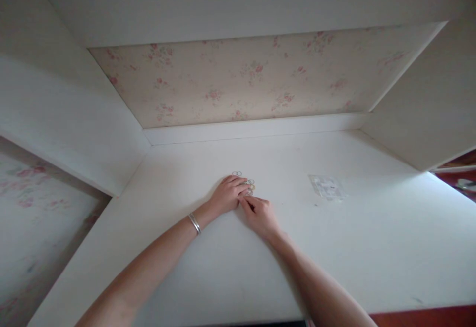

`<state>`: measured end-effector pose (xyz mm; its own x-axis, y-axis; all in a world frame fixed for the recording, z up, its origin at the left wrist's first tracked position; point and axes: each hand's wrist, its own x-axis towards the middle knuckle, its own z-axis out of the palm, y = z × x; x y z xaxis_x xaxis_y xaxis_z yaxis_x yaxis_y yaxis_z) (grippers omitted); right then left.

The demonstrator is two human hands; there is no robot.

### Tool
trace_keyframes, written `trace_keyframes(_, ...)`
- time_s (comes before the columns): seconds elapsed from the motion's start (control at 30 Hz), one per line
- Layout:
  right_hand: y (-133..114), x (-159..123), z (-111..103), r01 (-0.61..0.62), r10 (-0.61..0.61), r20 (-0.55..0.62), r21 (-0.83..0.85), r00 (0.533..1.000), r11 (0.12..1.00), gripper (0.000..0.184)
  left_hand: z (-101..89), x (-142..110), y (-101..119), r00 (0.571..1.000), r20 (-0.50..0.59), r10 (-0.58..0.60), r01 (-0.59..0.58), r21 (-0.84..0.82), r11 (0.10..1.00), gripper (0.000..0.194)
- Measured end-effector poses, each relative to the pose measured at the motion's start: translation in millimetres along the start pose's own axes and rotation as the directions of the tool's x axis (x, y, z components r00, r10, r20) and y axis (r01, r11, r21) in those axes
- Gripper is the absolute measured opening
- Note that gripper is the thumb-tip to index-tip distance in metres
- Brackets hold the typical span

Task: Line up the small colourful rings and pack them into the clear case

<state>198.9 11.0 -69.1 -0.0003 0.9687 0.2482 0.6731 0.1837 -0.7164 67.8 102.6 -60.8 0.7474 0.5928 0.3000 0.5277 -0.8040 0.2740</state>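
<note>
Several small thin rings (251, 182), silvery with a yellowish one among them, lie in a cluster on the white desk top (208, 277). My left hand (228, 194), with a silver bangle (194, 223) on its wrist, rests palm down over part of the cluster, its fingers stretched out to the right. Close against its fingertips, my right hand (260, 214) is closed in a pinch of thumb and forefinger. Whatever lies between those fingertips is too small to make out. Two rings (237, 173) show just beyond the left hand's knuckles.
A clear plastic bag (327, 187) lies flat to the right, with a tiny dark speck (316, 204) near it. White panels (70, 99) wall the desk at left and right. Behind is flowered wallpaper (230, 79) above a white ledge, and a white shelf (223, 15) hangs overhead.
</note>
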Motion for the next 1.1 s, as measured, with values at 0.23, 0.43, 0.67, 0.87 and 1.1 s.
trace_keyframes(0.23,11,7,-9,-0.108,0.099,-0.074,-0.121,0.992,0.987,0.035,-1.2,-2,-15,0.979,-0.096,-0.182,0.181,-0.017,0.983,0.022)
trace_keyframes(0.43,9,8,-10,-0.032,-0.002,-0.096,-0.356,0.995,0.934,0.024,-12.6,-8,-32,0.968,-0.141,-0.208,0.203,-0.049,0.978,0.022)
trace_keyframes(0.67,11,7,-17,-0.031,0.001,-0.063,-0.47,0.998,0.882,0.025,-15.7,-24,-27,0.966,-0.077,-0.247,0.246,-0.022,0.969,0.022)
trace_keyframes(0.87,16,8,-16,-0.035,-0.008,-0.097,-0.431,0.995,0.902,0.025,-18.4,-49,6,0.932,-0.113,-0.345,0.332,-0.122,0.935,0.025)
trace_keyframes(1.1,3,2,-10,0.127,-0.118,0.048,-0.457,0.992,0.881,0.027,-15.0,-65,32,0.96,-0.066,-0.272,0.275,0.028,0.961,0.027)
